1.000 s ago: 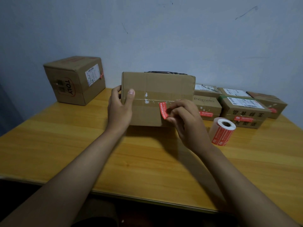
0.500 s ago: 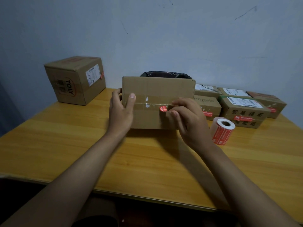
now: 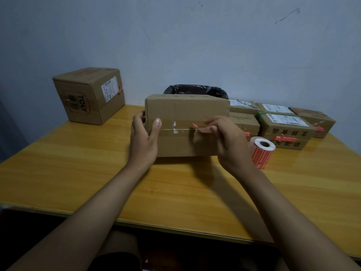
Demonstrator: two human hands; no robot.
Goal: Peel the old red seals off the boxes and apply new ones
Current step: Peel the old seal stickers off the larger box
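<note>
A brown cardboard box (image 3: 181, 114) stands on the wooden table (image 3: 78, 169) in front of me, its taped seam facing me. My left hand (image 3: 144, 139) grips the box's left end, thumb on the front face. My right hand (image 3: 224, 141) pinches a small red seal (image 3: 195, 125) at the seam; only a red tip shows past my fingers. A roll of new red seals (image 3: 262, 152) lies on its side just right of my right hand.
A large TOLY carton (image 3: 89, 94) stands at the back left. Several smaller boxes with red seals (image 3: 283, 130) sit at the back right. A bin lined with a black bag (image 3: 195, 89) is behind the held box.
The red seal hung curled off the box face a second ago; my right hand has lifted it up to the seam, and now only its tip shows. The box sits slightly lower.
</note>
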